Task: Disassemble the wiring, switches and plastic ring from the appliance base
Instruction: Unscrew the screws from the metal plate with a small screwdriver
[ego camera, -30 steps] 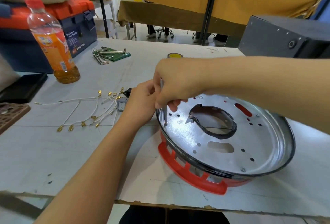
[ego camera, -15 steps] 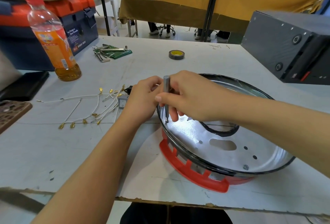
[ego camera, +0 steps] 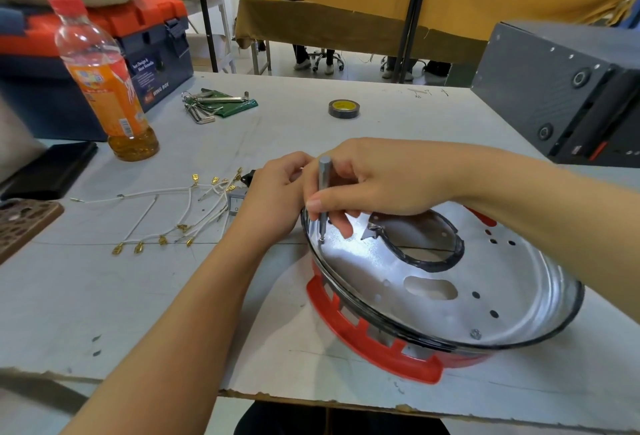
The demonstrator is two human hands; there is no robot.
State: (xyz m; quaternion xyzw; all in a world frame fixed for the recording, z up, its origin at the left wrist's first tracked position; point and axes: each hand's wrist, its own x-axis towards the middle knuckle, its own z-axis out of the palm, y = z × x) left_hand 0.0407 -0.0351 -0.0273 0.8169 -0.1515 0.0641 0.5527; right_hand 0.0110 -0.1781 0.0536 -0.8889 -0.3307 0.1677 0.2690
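A round metal appliance base [ego camera: 433, 299] lies tilted on the table, with a red plastic ring [ego camera: 367, 341] under its near rim. My right hand [ego camera: 374, 181] pinches a thin grey screwdriver [ego camera: 324, 188], held upright with its tip on the base's floor near the left rim. My left hand [ego camera: 273, 199] grips that left rim from outside, fingers curled over the edge. White wires with gold terminals [ego camera: 173, 216] lie loose to the left. A small grey switch [ego camera: 237, 204] sits beside my left hand, partly hidden.
An orange drink bottle [ego camera: 107, 88] and a blue-orange toolbox [ego camera: 145, 50] stand at the back left. Hex keys on a green sleeve [ego camera: 218, 105] and a tape roll [ego camera: 344, 108] lie further back. A dark grey case [ego camera: 568, 88] is at the right. The table's front edge [ego camera: 311, 396] is ragged.
My right hand has drawn down and nearer, with the screwdriver staying upright at the same spot near the left rim. My left hand has kept its hold on the rim.
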